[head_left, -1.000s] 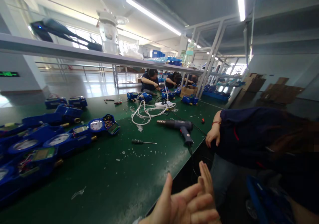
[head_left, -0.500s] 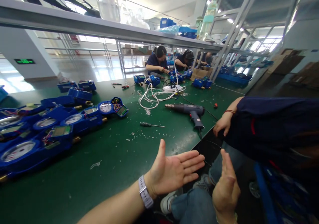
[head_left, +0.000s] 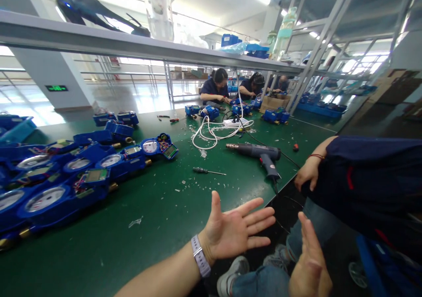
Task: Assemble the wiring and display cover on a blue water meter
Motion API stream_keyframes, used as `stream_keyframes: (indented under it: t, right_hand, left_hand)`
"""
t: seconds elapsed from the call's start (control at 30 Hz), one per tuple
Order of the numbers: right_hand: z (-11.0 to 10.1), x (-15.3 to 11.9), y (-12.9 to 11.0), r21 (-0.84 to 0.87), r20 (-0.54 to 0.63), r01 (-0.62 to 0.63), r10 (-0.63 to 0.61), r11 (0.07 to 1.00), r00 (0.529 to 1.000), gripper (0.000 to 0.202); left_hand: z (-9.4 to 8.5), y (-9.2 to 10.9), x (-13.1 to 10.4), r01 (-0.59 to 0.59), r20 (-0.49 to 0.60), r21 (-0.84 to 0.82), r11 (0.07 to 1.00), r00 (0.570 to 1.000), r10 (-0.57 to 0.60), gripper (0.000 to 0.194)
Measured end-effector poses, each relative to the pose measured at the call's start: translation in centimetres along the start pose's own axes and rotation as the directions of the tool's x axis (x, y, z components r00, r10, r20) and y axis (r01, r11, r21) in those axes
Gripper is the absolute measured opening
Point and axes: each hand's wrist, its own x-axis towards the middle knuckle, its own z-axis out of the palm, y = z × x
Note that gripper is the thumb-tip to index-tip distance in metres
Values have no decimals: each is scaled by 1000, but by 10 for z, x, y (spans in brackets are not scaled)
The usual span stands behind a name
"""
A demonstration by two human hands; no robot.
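My left hand (head_left: 235,229) is held palm up over the front edge of the green table (head_left: 165,248), fingers spread and nothing in it. To its right, my right hand (head_left: 310,262) is raised on edge with the fingers stretched out, also bare; the two hands do not touch. Beyond them on the table lie a screwdriver (head_left: 208,171) with a dark handle and a dark grey heat gun (head_left: 255,152) with its nozzle to the left. Several blue meters (head_left: 59,200) with round dials and opened display heads crowd the left side.
A co-worker's hand (head_left: 308,172) rests by the table's right edge. A white power strip (head_left: 235,122) with a looped cable lies farther back among scraps. A shelf (head_left: 132,50) spans above the table. Several people work at the far end. A blue cart (head_left: 372,262) stands lower right.
The fingers of my left hand have spread wider. The view has shifted, so the table's things appear farther right and slightly lower. Both hands are still empty.
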Motion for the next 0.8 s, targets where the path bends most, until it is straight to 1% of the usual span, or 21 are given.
stream_keyframes:
  t: [0.07,0.13,0.23,0.3,0.4,0.5,0.57,0.7,0.8]
  right_hand:
    - [8,-3,-9,-34,45,121,-119,992,992,67]
    - [18,-6,-19,-34,103,220,-216,975,971,65]
    - [28,-11,-30,-16,182,280,-273,960,945,61]
    - [31,-14,-32,-31,219,298,-284,954,933,60]
    - [29,-18,-26,-82,261,318,-288,945,922,61]
    - [26,-22,-18,-115,263,294,-256,949,930,60]
    - [24,-24,-13,-126,259,266,-227,956,939,60]
    - [21,-30,-4,-136,263,223,-182,965,947,56]
    - [17,-37,5,-141,274,219,-174,966,946,53]
  left_hand:
    - [-4,2,1,9,-24,-13,1000,1000,-10,107]
    - [-5,4,2,8,-21,-4,1000,1000,-8,108]
    - [-4,8,0,-33,14,39,999,999,33,112]
    - [-1,12,-2,-73,30,67,995,997,71,113]
    - [4,20,-3,-89,1,59,994,996,89,108]
    - [8,27,-3,-73,-35,4,997,997,73,100]
    - [9,29,-3,-74,-34,-11,997,997,74,98]
    - [11,29,-4,-91,6,30,995,996,91,104]
    - [11,28,-7,-119,58,92,989,992,114,111]
